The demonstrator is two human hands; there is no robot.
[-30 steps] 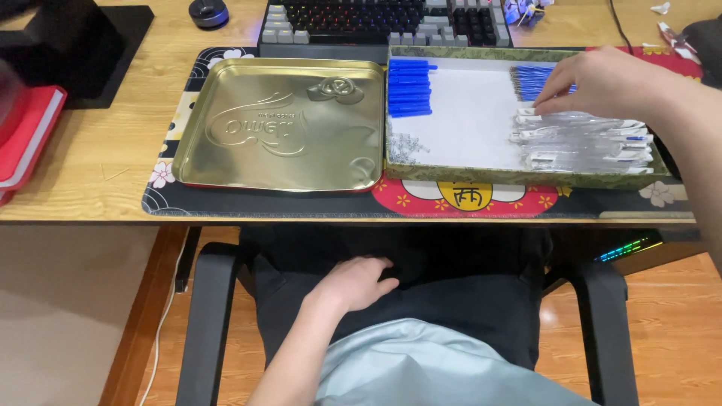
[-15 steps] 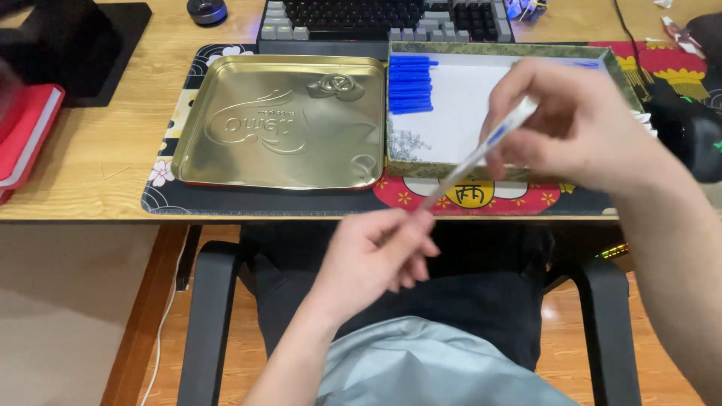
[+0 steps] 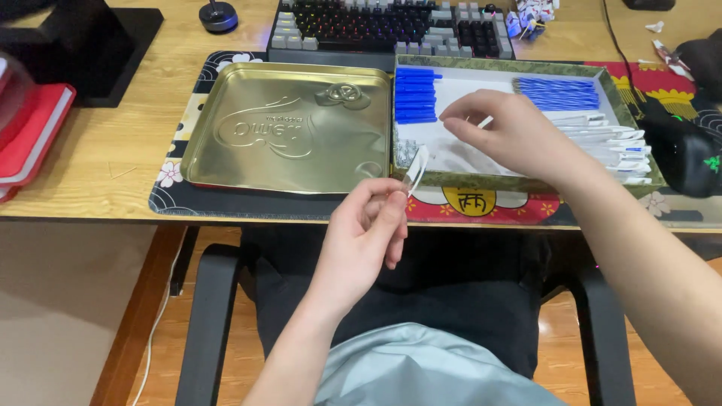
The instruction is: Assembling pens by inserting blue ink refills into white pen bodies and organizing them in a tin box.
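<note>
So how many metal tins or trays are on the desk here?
2. The shallow gold metal tin lid lies on the left of the desk mat; the green-rimmed rectangular tray sits touching its right edge, with the right hand over it.

Home desk or home office setup. Wooden bench [image 3: 113,150] with backlit mechanical keyboard [image 3: 383,22] at the far edge, gaming mouse [image 3: 688,154] on the right, patterned desk mat [image 3: 466,207] underneath. Black monitor base [image 3: 90,45] at the far left, red books [image 3: 30,139] stacked beside it. Office chair [image 3: 207,323] with armrests, wood floor [image 3: 248,368] below.
</note>
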